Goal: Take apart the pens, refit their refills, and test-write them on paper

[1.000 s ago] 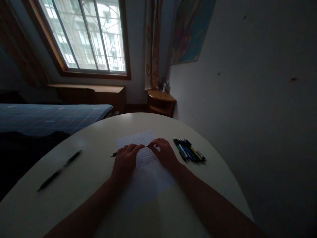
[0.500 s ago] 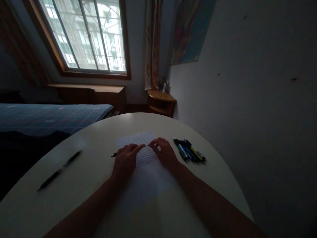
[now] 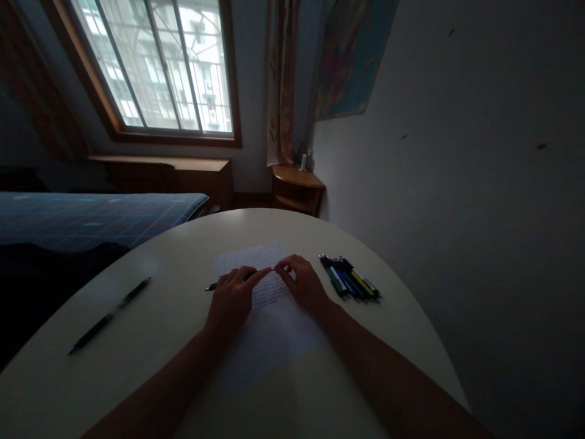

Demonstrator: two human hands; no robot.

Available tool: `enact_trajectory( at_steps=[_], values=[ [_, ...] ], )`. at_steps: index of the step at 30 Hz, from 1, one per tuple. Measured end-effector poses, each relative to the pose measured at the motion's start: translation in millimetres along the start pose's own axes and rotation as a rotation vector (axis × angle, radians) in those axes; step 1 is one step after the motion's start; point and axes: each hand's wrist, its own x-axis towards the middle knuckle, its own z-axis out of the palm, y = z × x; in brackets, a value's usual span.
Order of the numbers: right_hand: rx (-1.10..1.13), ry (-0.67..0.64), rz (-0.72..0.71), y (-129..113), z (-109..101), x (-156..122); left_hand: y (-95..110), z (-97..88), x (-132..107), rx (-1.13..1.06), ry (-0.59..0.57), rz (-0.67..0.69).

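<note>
My left hand [image 3: 232, 299] is closed around a dark pen [image 3: 211, 286], whose end sticks out on the left of the fingers. Its index finger reaches right, almost to the fingertips of my right hand [image 3: 301, 277]. Between the two hands only a tiny bit of a thin dark rod [image 3: 273, 269] shows, like a pen refill, pinched by my right thumb and fingers. Both hands are over a sheet of paper [image 3: 249, 253] with lines of writing. Whether the rod joins the pen is hidden by the fingers.
Several dark pens with green, blue and yellow parts [image 3: 351, 279] lie in a row on the right of the round white table [image 3: 256, 222]. Two dark pens or pen parts [image 3: 109, 316] lie end to end at left. A bed [image 3: 114, 213] stands beyond the table's left edge.
My left index finger has stretched a little to the right, so less of the thin rod shows between the hands. My right hand has hardly moved.
</note>
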Motion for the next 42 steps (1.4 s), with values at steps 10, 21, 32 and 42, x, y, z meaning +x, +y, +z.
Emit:
enact_trajectory(
  at_steps=[10,21,32,42],
  values=[
    [0.019,0.025,0.028,1.3,0.5,1.0,-0.4,-2.2,1.0,0.007,-0.010,-0.032],
    [0.072,0.129,0.107,10.9,1.3,1.9,-2.5,-1.6,2.1,-0.013,-0.012,-0.121],
    [0.052,0.189,0.170,11.3,1.0,1.9,-4.1,-1.0,2.1,0.015,0.035,-0.161],
    [0.035,0.188,0.188,11.0,1.0,1.8,-5.4,0.1,2.5,0.027,0.073,-0.201]
  ],
)
